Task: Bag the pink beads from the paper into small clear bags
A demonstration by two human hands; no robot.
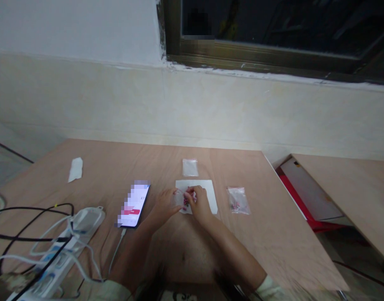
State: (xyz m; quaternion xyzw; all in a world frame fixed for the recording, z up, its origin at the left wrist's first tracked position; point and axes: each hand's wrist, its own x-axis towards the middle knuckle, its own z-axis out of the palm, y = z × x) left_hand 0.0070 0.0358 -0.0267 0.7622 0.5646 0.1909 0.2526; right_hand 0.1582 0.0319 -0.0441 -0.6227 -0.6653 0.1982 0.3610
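Note:
My left hand [164, 203] is curled round a small clear plastic thing [178, 198], its thumb and fingers on either side; whether that is a bag or a cup I cannot tell. Small red and dark pieces [186, 200], too small to name for sure, lie in a cluster between my hands. Under them is a white sheet of paper [212, 196]. My right hand [198, 201] is bent over the cluster with thumb and fingertips drawn together among the pieces. What sits in that pinch is too small to make out.
Behind the paper lies a clear bag [190, 167]; another bag [238, 200] with reddish bits is to the right. A lit phone [134, 205] on a cable lies left. A power strip [82, 225] with tangled cords fills the lower left. White tissue [75, 169] lies far left.

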